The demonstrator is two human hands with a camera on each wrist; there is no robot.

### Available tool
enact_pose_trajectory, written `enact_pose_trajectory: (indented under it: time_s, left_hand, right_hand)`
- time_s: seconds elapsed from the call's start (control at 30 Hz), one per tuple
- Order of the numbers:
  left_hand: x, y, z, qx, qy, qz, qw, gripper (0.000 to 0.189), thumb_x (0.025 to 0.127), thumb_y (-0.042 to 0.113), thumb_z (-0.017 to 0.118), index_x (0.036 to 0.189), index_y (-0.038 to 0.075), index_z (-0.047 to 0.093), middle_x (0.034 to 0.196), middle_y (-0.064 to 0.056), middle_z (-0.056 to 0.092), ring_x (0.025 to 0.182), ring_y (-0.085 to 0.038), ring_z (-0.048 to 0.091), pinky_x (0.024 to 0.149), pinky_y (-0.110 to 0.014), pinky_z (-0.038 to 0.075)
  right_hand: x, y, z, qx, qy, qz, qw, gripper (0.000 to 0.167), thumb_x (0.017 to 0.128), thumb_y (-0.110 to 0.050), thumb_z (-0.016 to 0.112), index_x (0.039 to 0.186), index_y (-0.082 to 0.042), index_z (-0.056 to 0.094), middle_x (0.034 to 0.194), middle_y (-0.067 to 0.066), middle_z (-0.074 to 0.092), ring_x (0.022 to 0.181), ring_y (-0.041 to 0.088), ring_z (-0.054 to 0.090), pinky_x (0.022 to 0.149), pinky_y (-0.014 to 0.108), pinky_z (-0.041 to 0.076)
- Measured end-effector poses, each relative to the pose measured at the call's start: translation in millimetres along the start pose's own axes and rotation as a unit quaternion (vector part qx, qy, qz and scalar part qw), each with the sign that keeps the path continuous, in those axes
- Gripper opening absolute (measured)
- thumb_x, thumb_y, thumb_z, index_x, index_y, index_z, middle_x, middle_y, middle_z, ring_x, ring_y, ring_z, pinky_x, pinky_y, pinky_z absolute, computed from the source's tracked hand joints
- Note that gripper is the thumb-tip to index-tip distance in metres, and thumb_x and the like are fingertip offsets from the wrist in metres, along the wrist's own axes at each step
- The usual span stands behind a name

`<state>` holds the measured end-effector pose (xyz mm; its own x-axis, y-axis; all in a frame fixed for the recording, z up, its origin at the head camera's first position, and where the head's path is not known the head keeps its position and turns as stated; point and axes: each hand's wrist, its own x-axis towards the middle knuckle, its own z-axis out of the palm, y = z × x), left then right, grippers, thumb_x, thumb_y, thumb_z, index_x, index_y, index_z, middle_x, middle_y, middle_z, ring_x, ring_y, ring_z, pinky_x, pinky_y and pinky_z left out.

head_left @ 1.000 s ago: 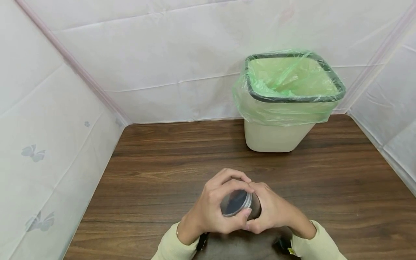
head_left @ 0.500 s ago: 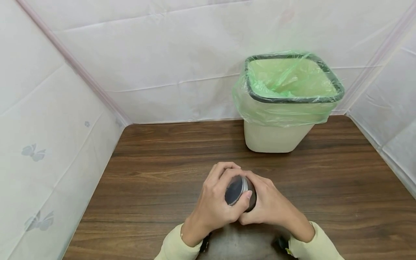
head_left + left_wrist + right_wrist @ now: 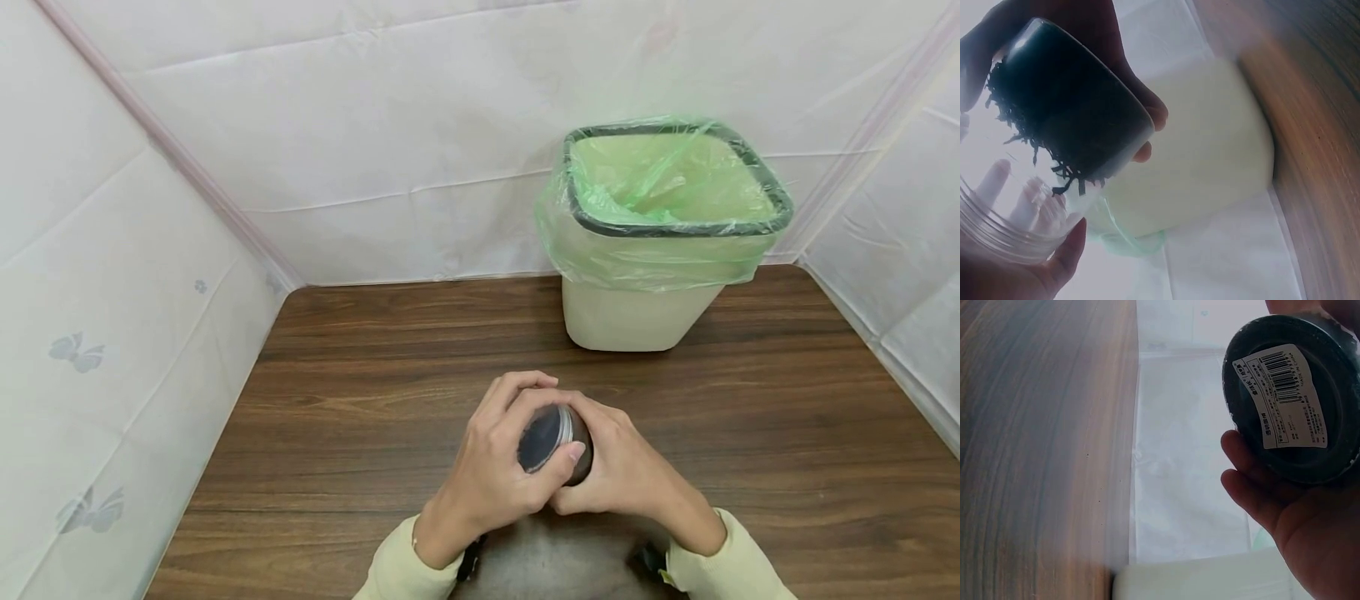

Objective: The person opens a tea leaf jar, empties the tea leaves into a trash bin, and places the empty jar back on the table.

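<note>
Both hands hold one tilted, clear-walled jar (image 3: 539,442) above the table. Fingers and thumb of the left hand (image 3: 483,471) go round its clear threaded end (image 3: 1019,231). The right hand (image 3: 626,471) grips the body near the base. Through the left wrist view, the body (image 3: 1072,103) looks dark, with dark shreds (image 3: 1069,178) along a ragged edge towards the clear end. A white barcode label (image 3: 1285,400) covers part of the dark round base in the right wrist view. Whether a lid sits on the threaded end, I cannot tell.
Behind the hands, at the back right, a cream bin (image 3: 630,317) stands on the wooden table (image 3: 360,400). A green plastic bag (image 3: 667,267) lines it and hangs over its dark rim. White cloth walls (image 3: 405,125) enclose the table's back and sides.
Both hands have moved a little forward, away from the body, with the jar between them. During the last half second they have hardly moved. The bin stays in place.
</note>
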<state>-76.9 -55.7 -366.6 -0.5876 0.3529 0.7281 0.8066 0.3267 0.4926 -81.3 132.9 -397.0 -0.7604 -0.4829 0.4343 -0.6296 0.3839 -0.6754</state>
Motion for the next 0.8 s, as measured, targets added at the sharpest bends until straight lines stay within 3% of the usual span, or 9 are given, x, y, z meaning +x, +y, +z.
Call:
enact_pose_trajectory:
  time_s: [0.2,0.5,0.8]
  left_hand:
    - [1.1,0.2,-3.7,-0.011,-0.011,0.01,0.9998,0.05,0.092,0.049,0.06,0.124,0.011,0.065,0.129,-0.007,0.058,0.117,-0.022,0.057,0.095,-0.038,0.05]
    - [6.9,-0.8,-11.8,-0.01,0.003,0.059,0.9982,0.05,0.091,0.049,0.058,0.121,0.009,0.066,0.131,-0.011,0.058,0.117,-0.027,0.059,0.093,-0.045,0.049]
    - [10.3,-1.6,-20.5,-0.068,-0.037,0.126,0.989,0.051,0.089,0.045,0.061,0.124,0.008,0.064,0.133,-0.014,0.057,0.12,-0.028,0.057,0.097,-0.042,0.046]
  right_hand:
    - [0.8,1,-1,-0.017,0.014,-0.012,0.9997,0.077,0.053,-0.021,0.086,0.125,-0.019,0.058,0.103,-0.01,0.062,0.085,0.007,0.062,0.071,0.028,0.055]
    - [0.2,0,0,0.005,-0.001,-0.018,0.9998,0.078,0.056,-0.022,0.085,0.128,-0.019,0.058,0.104,-0.011,0.063,0.085,0.007,0.063,0.072,0.026,0.055]
    - [0.8,3,-2,0.064,-0.031,-0.06,0.9957,0.077,0.058,-0.021,0.084,0.13,-0.023,0.055,0.106,-0.009,0.065,0.088,0.009,0.065,0.072,0.027,0.055]
